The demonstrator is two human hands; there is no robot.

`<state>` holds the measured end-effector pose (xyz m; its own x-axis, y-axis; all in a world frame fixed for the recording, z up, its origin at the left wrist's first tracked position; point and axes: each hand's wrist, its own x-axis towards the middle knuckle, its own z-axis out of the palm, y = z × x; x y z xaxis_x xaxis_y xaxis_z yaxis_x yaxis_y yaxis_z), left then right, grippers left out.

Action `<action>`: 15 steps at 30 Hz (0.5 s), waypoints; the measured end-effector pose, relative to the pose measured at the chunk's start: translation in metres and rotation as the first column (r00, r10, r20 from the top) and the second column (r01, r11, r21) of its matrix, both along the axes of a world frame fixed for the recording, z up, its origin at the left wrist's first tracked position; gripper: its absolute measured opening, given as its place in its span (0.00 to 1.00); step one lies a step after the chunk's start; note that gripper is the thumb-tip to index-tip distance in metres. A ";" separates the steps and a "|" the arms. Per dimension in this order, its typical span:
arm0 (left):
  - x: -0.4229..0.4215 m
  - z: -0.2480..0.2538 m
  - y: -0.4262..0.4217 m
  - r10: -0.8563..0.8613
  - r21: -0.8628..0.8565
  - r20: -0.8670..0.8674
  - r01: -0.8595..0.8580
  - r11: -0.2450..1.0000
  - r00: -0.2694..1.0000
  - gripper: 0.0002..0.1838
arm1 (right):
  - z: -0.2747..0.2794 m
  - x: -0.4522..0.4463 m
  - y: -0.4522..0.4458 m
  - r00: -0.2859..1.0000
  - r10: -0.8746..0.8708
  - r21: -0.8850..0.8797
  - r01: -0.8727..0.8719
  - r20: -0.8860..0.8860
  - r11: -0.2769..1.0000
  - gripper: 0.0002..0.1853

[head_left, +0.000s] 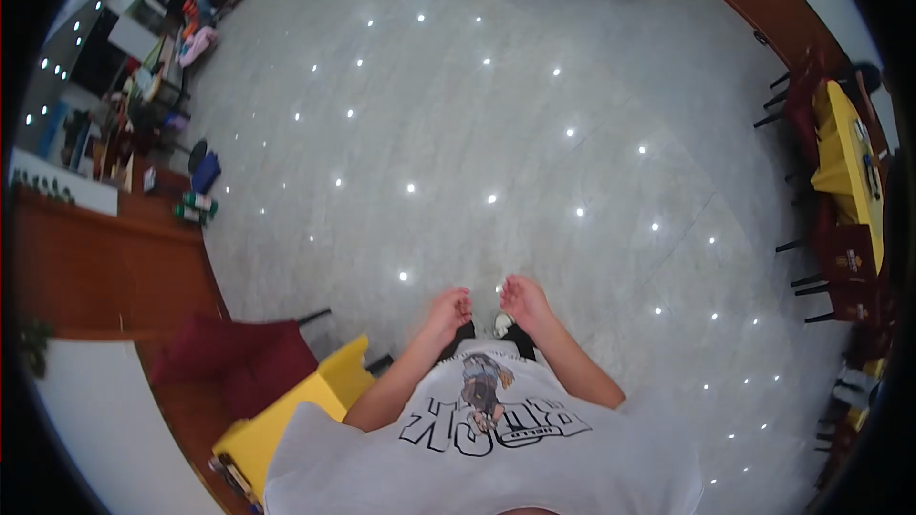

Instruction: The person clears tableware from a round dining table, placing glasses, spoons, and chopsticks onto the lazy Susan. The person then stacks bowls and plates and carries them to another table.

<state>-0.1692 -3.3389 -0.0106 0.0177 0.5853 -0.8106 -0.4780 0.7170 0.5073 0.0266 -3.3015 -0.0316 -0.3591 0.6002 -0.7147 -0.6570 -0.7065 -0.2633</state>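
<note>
My left hand (pixel 450 313) is held in front of my waist, its fingers loosely curled and apart, with nothing seen in it. A short gap to the right is my right hand (pixel 524 298), palm partly up, fingers bent but spread, also holding nothing visible. Neither hand touches the other. Below them is my white printed shirt (pixel 496 420), and a shoe (pixel 503 324) shows on the floor between and beneath the hands.
Grey shiny floor (pixel 458 133) spreads ahead. A dark red chair (pixel 243 362) and yellow-covered table (pixel 296 410) stand close at lower left. Another yellow table (pixel 840 162) with red chairs is at right. Green-and-white bottles (pixel 197 207) stand beside a wooden counter (pixel 105 267) at left.
</note>
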 end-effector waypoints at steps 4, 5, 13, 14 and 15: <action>0.015 -0.004 0.068 -0.182 -0.018 0.050 0.183 0.983 0.982 0.08 | -0.011 0.001 0.022 0.983 -0.173 -0.119 0.166 -0.055 0.979 0.02; 0.015 -0.006 0.086 -0.199 -0.012 0.063 0.200 0.980 0.978 0.08 | -0.015 -0.003 0.034 0.976 -0.203 -0.122 0.193 -0.074 0.974 0.02; -0.030 -0.024 0.296 -0.040 -0.070 0.111 0.048 0.996 0.993 0.05 | -0.008 -0.032 0.262 0.995 -0.102 -0.074 0.102 0.007 0.992 0.02; -0.040 -0.026 0.312 0.014 -0.097 0.039 -0.010 0.995 0.999 0.05 | -0.005 -0.036 0.281 0.999 -0.047 -0.093 0.047 0.009 0.995 0.03; -0.050 -0.022 0.330 0.012 -0.109 0.049 -0.007 0.994 0.999 0.05 | 0.003 -0.042 0.306 0.998 -0.049 0.031 0.048 0.035 0.998 0.03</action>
